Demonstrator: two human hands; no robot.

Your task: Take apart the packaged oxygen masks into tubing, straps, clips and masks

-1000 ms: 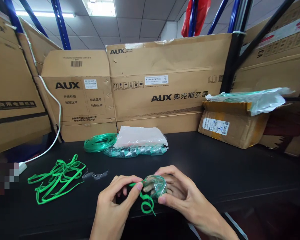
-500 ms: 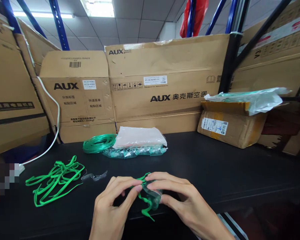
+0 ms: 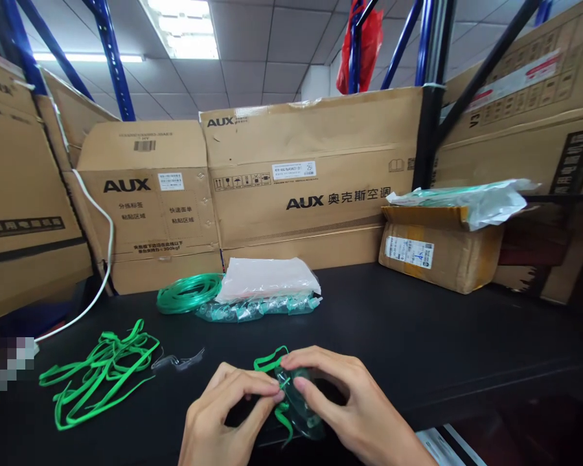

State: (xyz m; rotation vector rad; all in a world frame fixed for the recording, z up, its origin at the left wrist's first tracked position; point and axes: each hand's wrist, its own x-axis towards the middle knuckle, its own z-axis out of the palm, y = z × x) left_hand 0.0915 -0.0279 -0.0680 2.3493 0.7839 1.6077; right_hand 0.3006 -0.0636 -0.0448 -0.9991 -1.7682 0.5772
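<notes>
A translucent green plastic piece [image 3: 304, 408] is between my hands near the table's front edge. My right hand [image 3: 352, 398] grips its upper right side, with fingers on top and thumb below. My left hand [image 3: 230, 404] pinches a green elastic strap [image 3: 284, 424] at the left edge of the piece. The strap loops out above the fingertips, and its loose end hangs below them. The pinched part is mostly hidden by my fingertips.
On the black table [image 3: 393, 336] lie tangled green straps [image 3: 107, 362], clear thin strips [image 3: 179, 360], coiled green tubing [image 3: 189, 292] and a white pack [image 3: 271, 279] over bagged green parts [image 3: 257, 309]. Behind stand AUX cartons [image 3: 301, 226] and an opened box [image 3: 440, 255].
My right hand has turned the green piece so it lies more lengthwise and reaches lower. My left pinch has shifted along its edge. The view has tilted up slightly.
</notes>
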